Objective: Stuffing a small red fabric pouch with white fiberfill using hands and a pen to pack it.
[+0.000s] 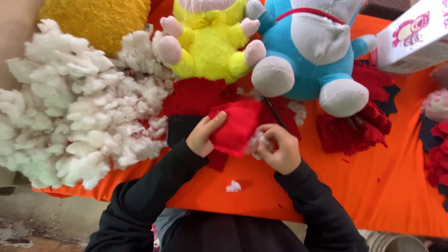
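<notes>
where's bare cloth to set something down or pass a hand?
Free: orange cloth along the near edge, right of the right hand, below the dark red fabric pile. Crowded: white stuffing heap on the left, plush toys at the back.

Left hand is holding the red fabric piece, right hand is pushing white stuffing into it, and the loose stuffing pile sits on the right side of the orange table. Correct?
Not quite. The head view shows the stuffing pile on the left side of the orange table. The rest holds: the left hand holds the red fabric piece and the right hand presses white stuffing into it.
</notes>
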